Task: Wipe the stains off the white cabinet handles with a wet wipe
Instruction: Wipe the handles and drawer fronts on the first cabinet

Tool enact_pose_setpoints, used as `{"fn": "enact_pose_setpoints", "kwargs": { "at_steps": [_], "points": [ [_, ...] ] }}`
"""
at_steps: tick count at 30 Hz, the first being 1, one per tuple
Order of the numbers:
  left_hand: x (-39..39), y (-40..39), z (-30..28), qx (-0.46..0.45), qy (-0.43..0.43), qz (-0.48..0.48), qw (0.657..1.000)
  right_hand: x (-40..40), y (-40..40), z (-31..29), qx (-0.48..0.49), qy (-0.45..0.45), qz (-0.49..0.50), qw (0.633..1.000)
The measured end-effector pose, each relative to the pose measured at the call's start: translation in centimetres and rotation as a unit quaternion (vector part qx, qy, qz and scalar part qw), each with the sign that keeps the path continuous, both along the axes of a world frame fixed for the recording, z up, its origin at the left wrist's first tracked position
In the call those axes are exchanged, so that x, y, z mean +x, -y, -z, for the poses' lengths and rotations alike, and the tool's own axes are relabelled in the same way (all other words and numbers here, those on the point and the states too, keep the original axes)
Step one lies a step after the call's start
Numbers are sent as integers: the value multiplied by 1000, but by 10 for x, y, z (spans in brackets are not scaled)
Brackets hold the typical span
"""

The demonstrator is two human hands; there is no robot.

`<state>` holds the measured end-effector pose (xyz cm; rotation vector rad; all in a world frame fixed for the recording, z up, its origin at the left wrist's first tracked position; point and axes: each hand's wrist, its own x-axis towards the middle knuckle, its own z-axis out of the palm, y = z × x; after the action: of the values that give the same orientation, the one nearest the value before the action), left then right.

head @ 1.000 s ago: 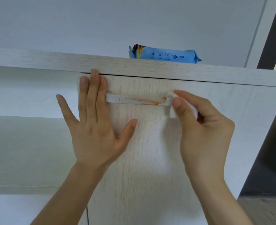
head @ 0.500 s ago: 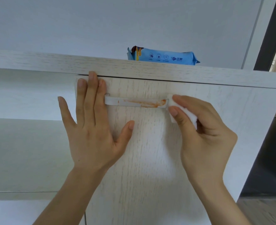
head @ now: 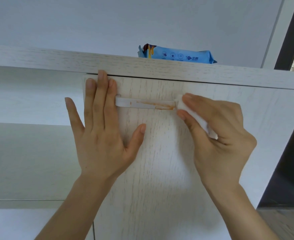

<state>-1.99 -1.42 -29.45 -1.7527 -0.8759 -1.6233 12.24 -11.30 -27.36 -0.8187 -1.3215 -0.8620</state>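
A white cabinet handle was mounted horizontally near the top of a pale wood-grain cabinet door, and an orange-brown stain was smeared along the right half of it, with a small speck seen further left. The left hand was laid flat against the door, its fingers held straight and pointing upward and its thumb spread out to the right; the fingertips were placed up by the door's top edge, and the left end of the handle was partly covered by the ring finger. Nothing was held in that hand. A folded white wet wipe was pinched in the right hand between the thumb below and the curled fingers above, and its front end was pressed against the right end of the handle, just beside the stain. The rear of the wipe was seen poking out between thumb and palm. A blue packet of wipes was lying on the top board of the cabinet, above and behind the handle, well apart from both hands. A dark door frame was visible at the right edge.
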Motion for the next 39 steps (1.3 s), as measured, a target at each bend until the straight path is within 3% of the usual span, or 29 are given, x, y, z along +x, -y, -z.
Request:
{"fn": "enact_pose_setpoints", "kwargs": {
  "at_steps": [12, 33, 36, 39],
  "points": [
    [2, 0, 1, 16, 9, -1, 1000, 12, 6, -12, -1, 114, 50, 992],
    [4, 1, 1, 11, 18, 0, 1000, 9, 4, -14, -20, 79, 5, 997],
    [2, 3, 0, 9, 21, 31, 999, 9, 8, -13, -38, 50, -24, 998],
    [1, 4, 0, 16, 35, 62, 997, 5, 6, -14, -36, 76, -12, 996]
  ]
}}
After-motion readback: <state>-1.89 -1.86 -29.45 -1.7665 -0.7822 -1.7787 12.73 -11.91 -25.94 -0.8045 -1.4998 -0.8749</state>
